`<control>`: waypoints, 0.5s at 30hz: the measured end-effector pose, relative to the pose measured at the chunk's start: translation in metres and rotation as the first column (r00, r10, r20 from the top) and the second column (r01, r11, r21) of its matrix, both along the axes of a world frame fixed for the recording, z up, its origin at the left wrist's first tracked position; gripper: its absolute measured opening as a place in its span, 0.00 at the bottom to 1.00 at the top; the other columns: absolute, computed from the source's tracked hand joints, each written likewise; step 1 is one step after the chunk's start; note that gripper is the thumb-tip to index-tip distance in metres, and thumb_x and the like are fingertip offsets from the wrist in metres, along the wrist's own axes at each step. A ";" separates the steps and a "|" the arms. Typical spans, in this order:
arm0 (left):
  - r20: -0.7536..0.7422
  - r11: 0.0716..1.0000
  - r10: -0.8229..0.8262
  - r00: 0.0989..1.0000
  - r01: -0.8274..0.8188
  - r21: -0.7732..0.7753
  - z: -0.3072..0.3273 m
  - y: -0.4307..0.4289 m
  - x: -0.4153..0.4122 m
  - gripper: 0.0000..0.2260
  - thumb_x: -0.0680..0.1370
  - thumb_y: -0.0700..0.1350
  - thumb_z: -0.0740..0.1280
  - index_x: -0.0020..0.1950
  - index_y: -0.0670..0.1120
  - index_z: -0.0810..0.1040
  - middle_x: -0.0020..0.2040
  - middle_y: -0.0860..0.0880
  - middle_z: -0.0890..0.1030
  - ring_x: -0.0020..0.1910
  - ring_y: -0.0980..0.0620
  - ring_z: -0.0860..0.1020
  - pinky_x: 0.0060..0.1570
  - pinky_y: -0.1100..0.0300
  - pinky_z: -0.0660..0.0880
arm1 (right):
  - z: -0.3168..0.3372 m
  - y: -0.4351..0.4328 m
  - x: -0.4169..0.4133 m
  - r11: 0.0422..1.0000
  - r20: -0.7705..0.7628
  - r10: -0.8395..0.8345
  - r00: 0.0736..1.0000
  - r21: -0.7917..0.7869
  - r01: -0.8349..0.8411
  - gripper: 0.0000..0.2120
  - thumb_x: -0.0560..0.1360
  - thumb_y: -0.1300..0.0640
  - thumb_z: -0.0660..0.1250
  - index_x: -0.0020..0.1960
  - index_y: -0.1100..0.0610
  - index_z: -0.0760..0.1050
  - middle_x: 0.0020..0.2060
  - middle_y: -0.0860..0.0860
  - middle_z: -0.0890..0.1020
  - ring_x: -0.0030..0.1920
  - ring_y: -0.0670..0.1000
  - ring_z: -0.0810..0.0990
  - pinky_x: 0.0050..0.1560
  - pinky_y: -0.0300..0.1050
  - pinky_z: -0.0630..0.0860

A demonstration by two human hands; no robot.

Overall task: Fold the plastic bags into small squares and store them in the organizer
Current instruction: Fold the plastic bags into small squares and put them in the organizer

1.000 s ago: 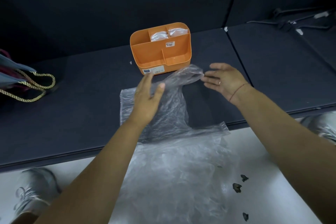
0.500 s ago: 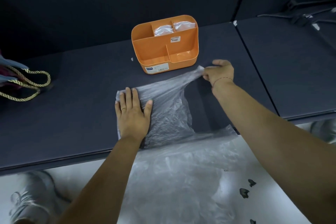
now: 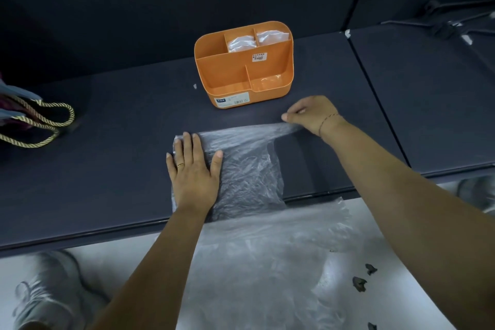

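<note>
Head view: my left hand (image 3: 194, 171) lies flat with fingers spread, pressing the left side of the clear plastic bag (image 3: 249, 174) onto the dark shelf (image 3: 120, 142). At 2 o'clock from it, my right hand (image 3: 312, 114) pinches the bag's top corner, drawn taut. The bag's lower half hangs over the shelf edge toward 6 o'clock.

The orange organizer (image 3: 222, 69) stands at 12 o'clock, just past my right hand and apart from the bag. Folded bags (image 3: 241, 43) fill its two back compartments.

A rope-handled bag (image 3: 32, 126) sits at 9 o'clock, and hangers (image 3: 450, 24) lie at 2 o'clock. A shoe (image 3: 45, 289) and dark scraps (image 3: 359, 282) are on the floor below.
</note>
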State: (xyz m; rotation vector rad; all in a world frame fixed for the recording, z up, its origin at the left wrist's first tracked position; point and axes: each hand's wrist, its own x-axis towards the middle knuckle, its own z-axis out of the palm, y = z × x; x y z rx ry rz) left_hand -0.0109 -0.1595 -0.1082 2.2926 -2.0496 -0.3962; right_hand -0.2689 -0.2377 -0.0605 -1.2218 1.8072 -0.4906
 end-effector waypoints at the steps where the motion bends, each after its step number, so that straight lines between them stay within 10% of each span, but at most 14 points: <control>1: 0.005 1.000 0.005 1.000 -0.005 0.011 0.001 0.001 0.000 0.37 0.77 0.67 0.35 0.81 0.46 0.43 0.81 0.48 0.42 0.79 0.50 0.38 0.76 0.50 0.34 | 0.002 0.003 -0.002 0.999 0.016 0.050 0.999 0.017 -0.050 0.10 0.71 0.51 0.75 0.49 0.55 0.82 0.48 0.48 0.81 0.54 0.48 0.78 0.53 0.37 0.69; 7: 0.003 1.000 0.002 1.000 -0.002 0.005 0.000 0.002 0.000 0.37 0.77 0.65 0.37 0.81 0.46 0.43 0.81 0.48 0.42 0.79 0.49 0.38 0.76 0.50 0.35 | -0.001 0.023 -0.024 0.940 -0.087 0.339 0.937 0.003 -0.340 0.08 0.71 0.50 0.75 0.44 0.53 0.81 0.50 0.47 0.72 0.50 0.45 0.73 0.53 0.37 0.69; 15: 0.029 0.999 -0.013 0.999 0.012 0.035 0.002 0.002 0.007 0.39 0.75 0.66 0.34 0.81 0.47 0.41 0.81 0.47 0.40 0.79 0.49 0.37 0.76 0.48 0.35 | 0.007 0.027 -0.032 0.999 0.349 -0.046 0.936 0.020 0.042 0.18 0.78 0.44 0.63 0.35 0.55 0.70 0.36 0.46 0.75 0.42 0.43 0.74 0.47 0.37 0.70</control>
